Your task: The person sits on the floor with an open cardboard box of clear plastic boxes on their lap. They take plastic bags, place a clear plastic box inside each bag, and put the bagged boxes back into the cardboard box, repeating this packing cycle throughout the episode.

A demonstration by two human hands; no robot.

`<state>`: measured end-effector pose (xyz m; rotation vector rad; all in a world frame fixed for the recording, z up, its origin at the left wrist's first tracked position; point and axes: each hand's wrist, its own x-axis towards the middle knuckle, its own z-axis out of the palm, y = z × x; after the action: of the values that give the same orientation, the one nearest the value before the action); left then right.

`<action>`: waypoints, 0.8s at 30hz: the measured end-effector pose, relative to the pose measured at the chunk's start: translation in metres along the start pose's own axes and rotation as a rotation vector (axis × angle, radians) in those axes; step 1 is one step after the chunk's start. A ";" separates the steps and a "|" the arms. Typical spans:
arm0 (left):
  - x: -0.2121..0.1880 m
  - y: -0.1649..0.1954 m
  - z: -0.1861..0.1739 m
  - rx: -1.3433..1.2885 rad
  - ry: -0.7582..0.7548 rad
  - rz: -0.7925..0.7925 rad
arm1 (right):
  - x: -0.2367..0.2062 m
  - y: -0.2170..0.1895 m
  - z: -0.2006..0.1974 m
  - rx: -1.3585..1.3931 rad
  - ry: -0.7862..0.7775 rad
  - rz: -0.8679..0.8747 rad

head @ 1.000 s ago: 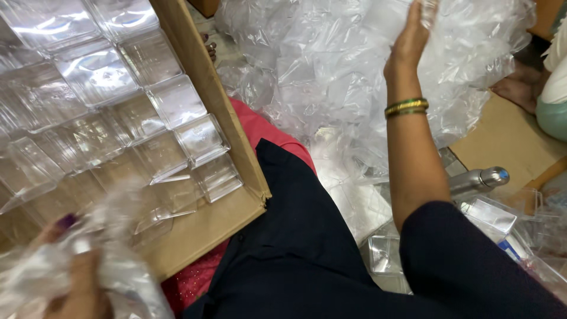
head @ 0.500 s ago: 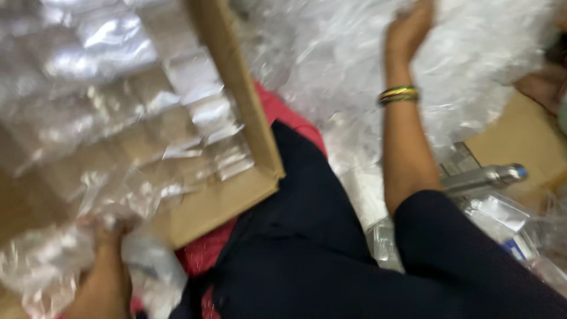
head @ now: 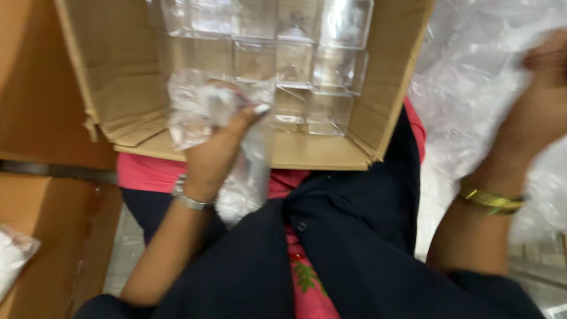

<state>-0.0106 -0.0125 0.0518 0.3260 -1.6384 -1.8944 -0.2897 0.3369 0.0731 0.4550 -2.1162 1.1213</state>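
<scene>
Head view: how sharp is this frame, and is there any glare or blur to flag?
Head view: motion blur smears the right hand and the pile of clear crinkled plastic bags it touches; glare washes out the clear plastic boxes stacked in the brown cardboard carton; the left hand, closed on a crumpled clear plastic bag, is sharper, though still soft.

Head camera looks steeply down, close, somewhat blurred, onto lap.
</scene>
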 end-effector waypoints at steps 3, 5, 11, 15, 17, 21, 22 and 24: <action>-0.002 0.000 0.018 -0.086 -0.023 -0.007 | -0.080 -0.107 0.049 0.650 -0.616 0.048; -0.009 -0.001 0.024 0.031 -0.070 0.032 | -0.108 -0.159 0.080 0.928 -0.945 0.027; -0.010 0.017 -0.004 -0.054 0.032 -0.028 | -0.127 -0.204 0.083 0.855 -0.781 0.123; -0.007 0.026 -0.016 0.002 0.112 -0.129 | -0.119 -0.194 0.080 1.011 -0.901 0.442; -0.006 0.025 -0.011 -0.067 0.073 -0.455 | -0.120 -0.190 0.084 1.116 -0.811 0.510; -0.007 0.021 -0.005 0.092 0.084 0.054 | -0.131 -0.190 0.086 1.016 -0.604 0.532; -0.007 0.021 -0.007 0.068 0.096 0.066 | -0.134 -0.191 0.086 0.987 -0.602 0.533; -0.005 0.022 -0.012 0.083 0.131 0.010 | -0.138 -0.196 0.085 0.917 -0.608 0.519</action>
<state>0.0068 -0.0204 0.0696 0.4658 -1.6309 -1.7622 -0.1138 0.1544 0.0558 0.7444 -2.1414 2.5382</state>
